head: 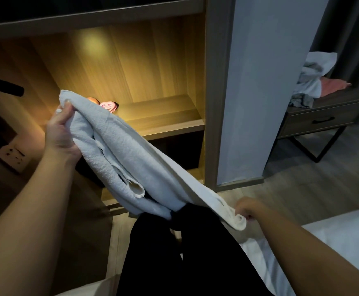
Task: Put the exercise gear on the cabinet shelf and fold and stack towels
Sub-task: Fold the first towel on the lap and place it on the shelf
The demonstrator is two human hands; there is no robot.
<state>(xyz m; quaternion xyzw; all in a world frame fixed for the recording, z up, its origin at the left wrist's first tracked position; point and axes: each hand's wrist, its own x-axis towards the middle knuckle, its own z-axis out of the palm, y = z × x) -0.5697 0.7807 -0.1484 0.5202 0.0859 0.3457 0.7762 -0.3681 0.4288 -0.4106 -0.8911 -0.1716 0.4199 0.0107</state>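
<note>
A white towel (129, 159) stretches in the air between my two hands, folded lengthwise and sagging in the middle. My left hand (62, 131) grips its upper end in front of the lit cabinet shelf (170, 122). My right hand (248, 209) pinches the lower end near my legs. On the shelf behind the towel, pink and orange exercise gear (108, 105) shows partly. More towels (312, 80), white and pink, lie heaped on a bedside table (324, 118) at the right.
The wooden cabinet has a lower shelf (112, 199) near the floor. A pale cabinet door or panel (259, 92) stands to the right. White bed linen (334, 238) lies at the lower right. A wall socket (12, 155) sits at the left.
</note>
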